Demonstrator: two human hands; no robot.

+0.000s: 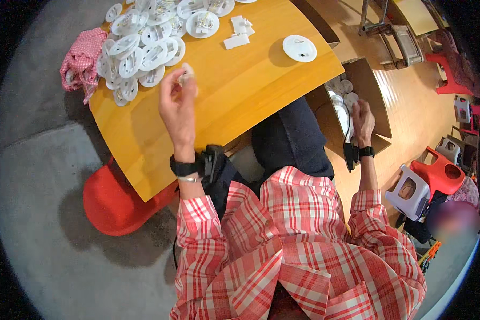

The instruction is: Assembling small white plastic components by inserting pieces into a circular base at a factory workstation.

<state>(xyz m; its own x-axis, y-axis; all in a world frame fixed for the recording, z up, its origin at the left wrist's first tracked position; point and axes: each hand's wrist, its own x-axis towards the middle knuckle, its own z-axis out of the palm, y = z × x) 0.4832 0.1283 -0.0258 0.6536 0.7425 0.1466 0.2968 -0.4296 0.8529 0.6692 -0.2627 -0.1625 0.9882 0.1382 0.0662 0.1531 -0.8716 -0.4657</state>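
My left hand (178,109) is raised over the table's near left part, its fingers pinched on a small white plastic piece (187,72) blurred by motion. Just beyond it lies a big heap of white round plastic discs (144,50) with fittings inside. My right hand (363,121) reaches over an open cardboard box (376,88) to the right of the table. Its fingertips are closed at the edge of a small white disc (351,98). Below that disc, more white round parts (341,113) lie in the box.
On the yellow wooden table (224,96) lie a single white disc (300,48) and a few white block-shaped pieces (239,33). Pink checked cloth (82,58) hangs at the left edge. A red stool (112,205) stands at left; red and white stools (437,170) stand at right.
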